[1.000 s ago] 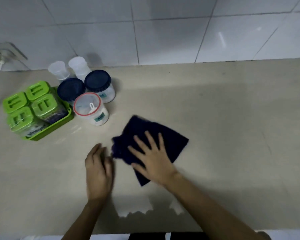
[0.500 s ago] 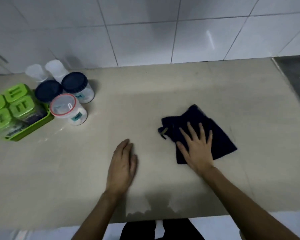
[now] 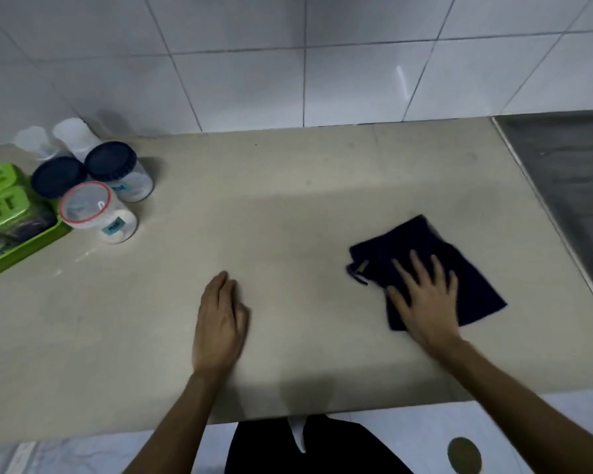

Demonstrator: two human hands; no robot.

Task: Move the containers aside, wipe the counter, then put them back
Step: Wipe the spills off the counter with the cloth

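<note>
My right hand (image 3: 423, 301) presses flat, fingers spread, on a dark blue cloth (image 3: 473, 285) lying on the beige counter (image 3: 288, 217) toward its right side. My left hand (image 3: 220, 319) rests flat on the bare counter near the front, fingers together, holding nothing. The containers stand grouped at the far left: a red-rimmed clear jar (image 3: 96, 213), two jars with dark blue lids (image 3: 115, 167) (image 3: 57, 176), two frosted white tubs (image 3: 74, 135) (image 3: 31, 140) by the wall, and green-lidded boxes (image 3: 0, 208) in a green tray (image 3: 24, 249).
A white tiled wall (image 3: 288, 63) backs the counter. A steel sink surround (image 3: 569, 186) begins at the counter's right end, just beyond the cloth. The counter's front edge runs below my wrists, with a floor drain (image 3: 464, 455) beneath.
My right hand has slid the cloth from beside the jars to the counter's right side. The left hand shifted a little to the right, flat on the counter. The view panned right.
</note>
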